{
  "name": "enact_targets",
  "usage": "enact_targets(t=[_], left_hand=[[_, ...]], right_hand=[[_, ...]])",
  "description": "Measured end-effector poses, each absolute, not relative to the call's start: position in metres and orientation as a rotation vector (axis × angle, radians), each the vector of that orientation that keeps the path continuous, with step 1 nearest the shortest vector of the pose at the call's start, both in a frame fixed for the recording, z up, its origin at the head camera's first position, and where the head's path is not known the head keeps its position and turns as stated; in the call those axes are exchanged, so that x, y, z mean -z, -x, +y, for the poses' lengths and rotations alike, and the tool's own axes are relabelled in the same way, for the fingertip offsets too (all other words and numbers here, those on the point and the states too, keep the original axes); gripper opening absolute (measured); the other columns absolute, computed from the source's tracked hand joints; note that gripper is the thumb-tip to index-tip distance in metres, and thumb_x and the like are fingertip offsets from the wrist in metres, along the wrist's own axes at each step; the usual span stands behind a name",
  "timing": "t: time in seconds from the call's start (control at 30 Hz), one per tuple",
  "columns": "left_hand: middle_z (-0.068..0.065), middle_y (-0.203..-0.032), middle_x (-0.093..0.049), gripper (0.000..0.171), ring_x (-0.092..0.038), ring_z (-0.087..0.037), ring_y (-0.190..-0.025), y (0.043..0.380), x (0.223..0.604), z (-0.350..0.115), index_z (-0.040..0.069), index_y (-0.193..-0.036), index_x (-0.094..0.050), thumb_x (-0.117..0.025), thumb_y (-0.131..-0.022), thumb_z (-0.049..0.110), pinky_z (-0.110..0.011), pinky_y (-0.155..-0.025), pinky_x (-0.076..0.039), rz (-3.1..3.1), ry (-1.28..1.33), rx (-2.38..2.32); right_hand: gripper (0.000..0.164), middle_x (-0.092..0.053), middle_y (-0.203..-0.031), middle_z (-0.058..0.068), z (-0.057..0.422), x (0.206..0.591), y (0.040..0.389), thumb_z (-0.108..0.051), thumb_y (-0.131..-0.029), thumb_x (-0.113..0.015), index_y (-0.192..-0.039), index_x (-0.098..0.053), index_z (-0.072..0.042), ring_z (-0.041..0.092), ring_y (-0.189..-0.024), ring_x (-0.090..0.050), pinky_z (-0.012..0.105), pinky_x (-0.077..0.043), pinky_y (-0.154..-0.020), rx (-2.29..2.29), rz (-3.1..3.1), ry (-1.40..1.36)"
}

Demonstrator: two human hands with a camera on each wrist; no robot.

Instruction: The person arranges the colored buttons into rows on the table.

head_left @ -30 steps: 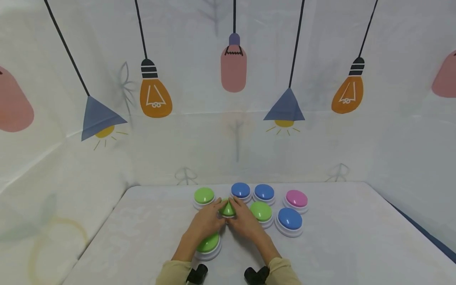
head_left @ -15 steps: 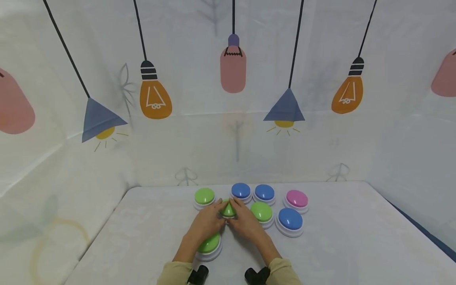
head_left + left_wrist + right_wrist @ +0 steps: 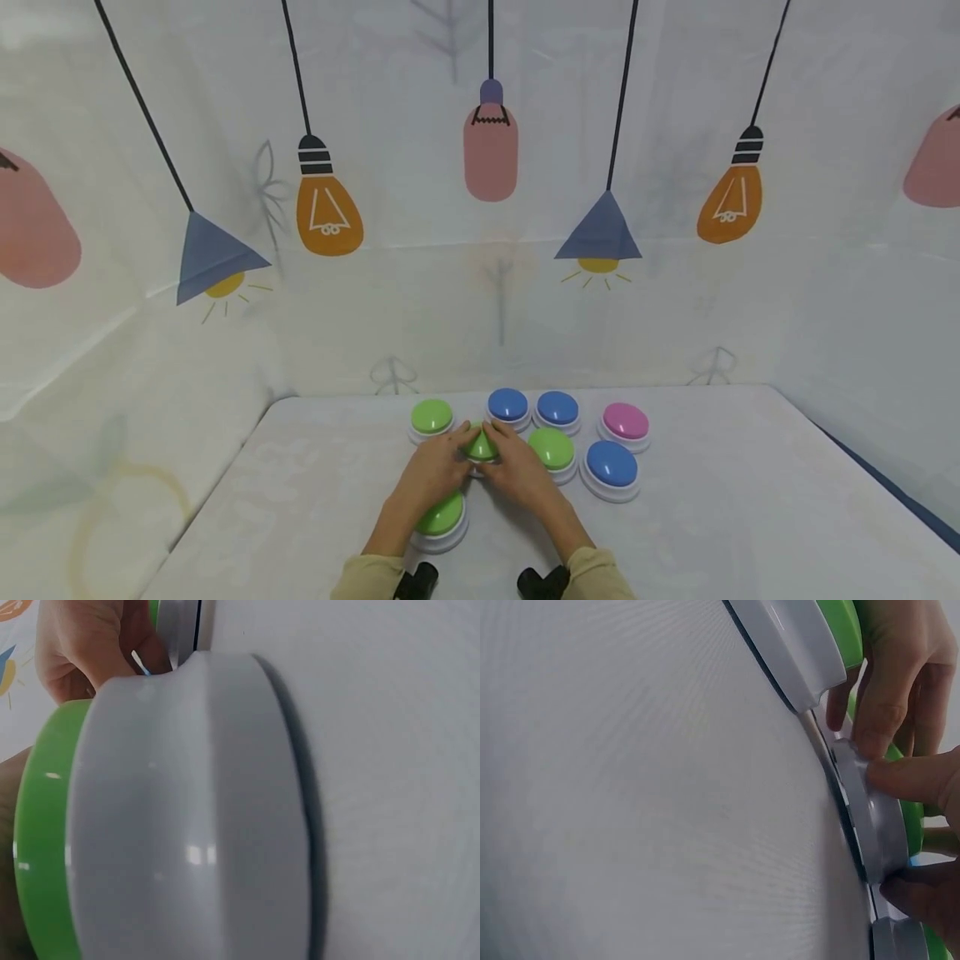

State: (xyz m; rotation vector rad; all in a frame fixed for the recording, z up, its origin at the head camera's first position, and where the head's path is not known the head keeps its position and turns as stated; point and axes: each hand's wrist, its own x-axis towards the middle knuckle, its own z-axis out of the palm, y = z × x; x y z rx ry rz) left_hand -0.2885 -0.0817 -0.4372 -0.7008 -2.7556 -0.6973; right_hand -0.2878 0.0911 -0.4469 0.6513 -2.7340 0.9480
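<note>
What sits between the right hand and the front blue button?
A green button, seen in the head view between the right hand and the front blue button.

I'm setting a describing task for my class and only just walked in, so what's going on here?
A person's left hand and right hand grip one green button from either side. Around it on the white table sit three other green buttons, three blue buttons and a pink button. The left forearm partly hides the nearest green one.
</note>
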Motion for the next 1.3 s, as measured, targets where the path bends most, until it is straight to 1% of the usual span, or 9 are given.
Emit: enact_targets(t=[0.2,0.37,0.57,0.7,0.93,1.17,1.3], left_hand=[[-0.018,-0.138,-0.058,0.055,-0.060,-0.040,-0.119,0.286,0.437,-0.080,0.008,-0.137,-0.059,-0.074,-0.085,0.014,-0.052,-0.099,-0.048,-2.749,0.722,0.687],[-0.016,-0.138,-0.059,0.053,-0.061,-0.038,-0.119,0.284,0.438,-0.083,0.008,-0.137,-0.059,-0.074,-0.086,0.017,-0.051,-0.098,-0.049,-2.727,0.739,0.677],[-0.011,-0.137,-0.060,0.051,-0.064,-0.036,-0.114,0.280,0.438,-0.089,0.013,-0.135,-0.061,-0.074,-0.087,0.024,-0.051,-0.092,-0.053,-2.665,0.720,0.667],[-0.008,-0.138,-0.060,0.051,-0.064,-0.035,-0.114,0.278,0.437,-0.091,0.015,-0.135,-0.062,-0.073,-0.088,0.027,-0.052,-0.091,-0.053,-2.657,0.704,0.670],[-0.005,-0.136,-0.061,0.050,-0.066,-0.036,-0.111,0.276,0.434,-0.093,0.018,-0.134,-0.063,-0.074,-0.087,0.029,-0.052,-0.089,-0.054,-2.636,0.696,0.656],[-0.005,-0.136,-0.061,0.049,-0.066,-0.032,-0.112,0.274,0.430,-0.093,0.018,-0.133,-0.064,-0.075,-0.087,0.029,-0.049,-0.088,-0.055,-2.597,0.710,0.656],[-0.004,-0.136,-0.061,0.050,-0.067,-0.031,-0.110,0.273,0.428,-0.093,0.018,-0.132,-0.064,-0.076,-0.086,0.031,-0.047,-0.087,-0.056,-2.581,0.719,0.637]], right_hand=[[0.065,-0.045,-0.146,0.028,0.095,0.448,0.287,-0.015,-0.085,-0.076,-0.141,-0.048,0.006,0.045,-0.126,-0.052,0.055,-0.044,-0.104,-0.941,-2.714,-0.669],[0.064,-0.046,-0.146,0.025,0.096,0.447,0.285,-0.016,-0.086,-0.075,-0.141,-0.049,0.005,0.043,-0.127,-0.052,0.054,-0.043,-0.105,-0.924,-2.728,-0.674],[0.063,-0.046,-0.147,0.024,0.097,0.443,0.283,-0.020,-0.089,-0.073,-0.142,-0.049,0.003,0.041,-0.130,-0.050,0.054,-0.042,-0.106,-0.899,-2.716,-0.702],[0.062,-0.045,-0.149,0.023,0.097,0.440,0.281,-0.022,-0.090,-0.071,-0.143,-0.048,0.002,0.041,-0.131,-0.049,0.054,-0.041,-0.107,-0.890,-2.720,-0.713],[0.062,-0.044,-0.149,0.023,0.096,0.435,0.277,-0.021,-0.091,-0.071,-0.144,-0.047,0.002,0.042,-0.131,-0.049,0.056,-0.042,-0.106,-0.884,-2.725,-0.714],[0.063,-0.045,-0.148,0.023,0.097,0.427,0.273,-0.023,-0.091,-0.071,-0.143,-0.048,0.001,0.042,-0.130,-0.050,0.055,-0.043,-0.106,-0.872,-2.707,-0.711],[0.063,-0.045,-0.148,0.024,0.099,0.424,0.270,-0.025,-0.091,-0.071,-0.143,-0.048,0.000,0.043,-0.129,-0.051,0.056,-0.043,-0.105,-0.882,-2.704,-0.708]])
